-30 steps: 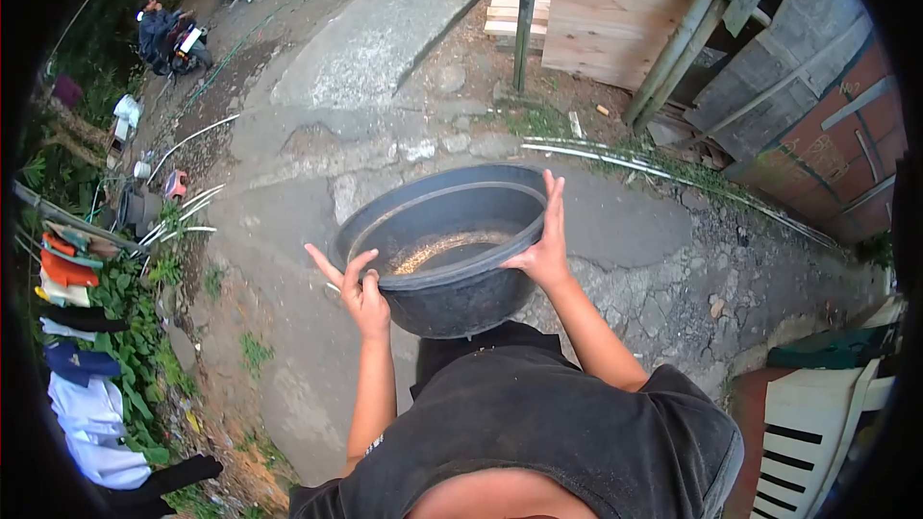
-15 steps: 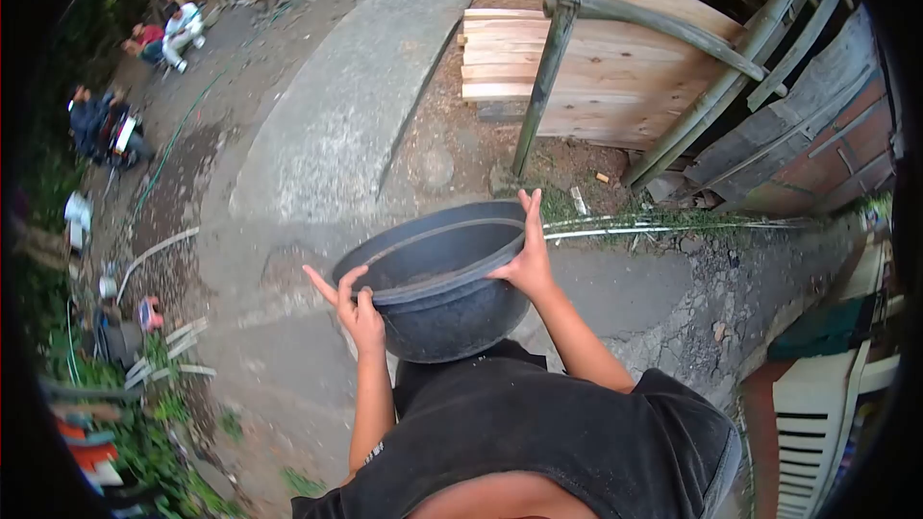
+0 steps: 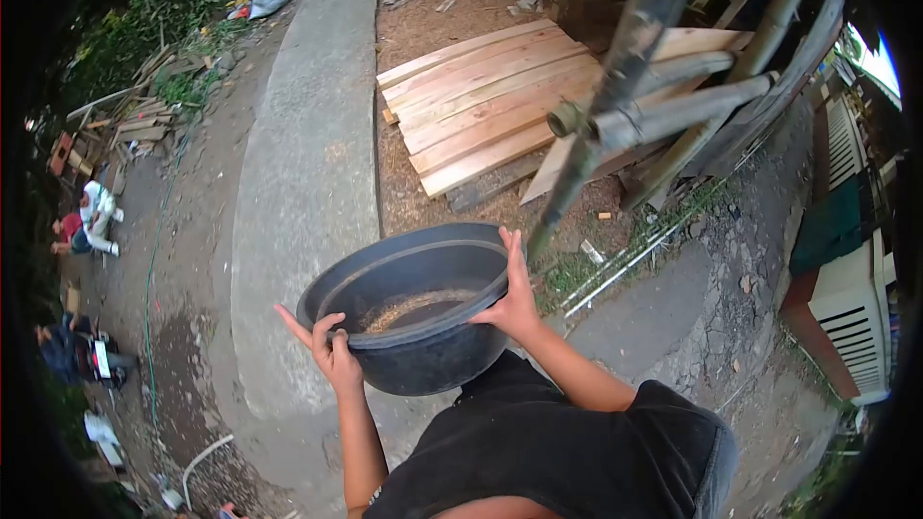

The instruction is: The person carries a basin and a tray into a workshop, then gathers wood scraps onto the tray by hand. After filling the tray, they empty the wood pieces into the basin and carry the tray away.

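Observation:
A large round black basin [image 3: 413, 365] is held out in front of my waist, tilted so that its inside shows. Some light brown bits [image 3: 396, 309], like sawdust or grain, lie on its bottom. My left hand [image 3: 329, 351] grips the near left rim, its index finger pointing outward and other fingers curled over the edge. On the right side, my right hand [image 3: 511, 303] clasps the rim, thumb over the near edge and fingers up along the outer wall.
A concrete path [image 3: 298, 135] runs ahead. Sawn planks [image 3: 500, 101] lie to its right, beside a bamboo post [image 3: 615, 96] and rails. Two people, one in white [image 3: 99, 216], sit at left; another is by a motorcycle [image 3: 101, 360]. White pipes [image 3: 625, 274] lie at right.
My view has turned to the right and nearer to the planks and bamboo post. The basin stays in both hands, and the bits on its bottom now show.

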The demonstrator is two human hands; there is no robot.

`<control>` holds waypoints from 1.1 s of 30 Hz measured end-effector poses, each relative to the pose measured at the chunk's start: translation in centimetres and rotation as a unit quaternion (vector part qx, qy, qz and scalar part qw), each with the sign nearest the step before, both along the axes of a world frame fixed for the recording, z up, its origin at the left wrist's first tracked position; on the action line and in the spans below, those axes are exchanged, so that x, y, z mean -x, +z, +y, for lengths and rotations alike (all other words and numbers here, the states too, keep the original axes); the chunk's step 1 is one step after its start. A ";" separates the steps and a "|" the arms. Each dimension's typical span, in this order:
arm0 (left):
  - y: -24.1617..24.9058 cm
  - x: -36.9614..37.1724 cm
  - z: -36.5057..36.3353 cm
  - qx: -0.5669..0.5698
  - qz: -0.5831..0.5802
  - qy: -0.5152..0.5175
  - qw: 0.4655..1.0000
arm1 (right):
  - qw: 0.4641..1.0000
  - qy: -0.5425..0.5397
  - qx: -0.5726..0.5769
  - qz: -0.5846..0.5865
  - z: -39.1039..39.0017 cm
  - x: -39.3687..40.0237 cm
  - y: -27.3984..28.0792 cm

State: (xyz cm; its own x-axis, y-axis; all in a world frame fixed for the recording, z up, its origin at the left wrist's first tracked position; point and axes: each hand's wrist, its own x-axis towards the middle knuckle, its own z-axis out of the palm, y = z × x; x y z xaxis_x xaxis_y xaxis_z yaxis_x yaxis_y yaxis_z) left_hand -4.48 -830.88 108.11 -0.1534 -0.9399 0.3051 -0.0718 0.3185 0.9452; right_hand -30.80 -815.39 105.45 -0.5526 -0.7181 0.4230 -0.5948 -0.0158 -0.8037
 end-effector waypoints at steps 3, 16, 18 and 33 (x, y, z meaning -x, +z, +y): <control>1.1 5.5 -11.2 0.019 -0.010 -0.025 0.999 | 1.000 -0.027 0.006 0.000 -10.8 4.9 0.3; 0.9 34.6 -55.5 -0.001 0.053 -0.228 0.972 | 0.972 -0.222 -0.001 0.073 -46.0 27.9 4.3; 0.5 39.4 -62.2 -0.002 0.070 -0.286 0.956 | 0.959 -0.268 -0.022 0.091 -50.4 31.1 4.4; 8.8 79.3 -88.2 -0.005 0.041 -0.522 0.852 | 0.864 -0.483 -0.100 0.103 -71.2 53.7 14.7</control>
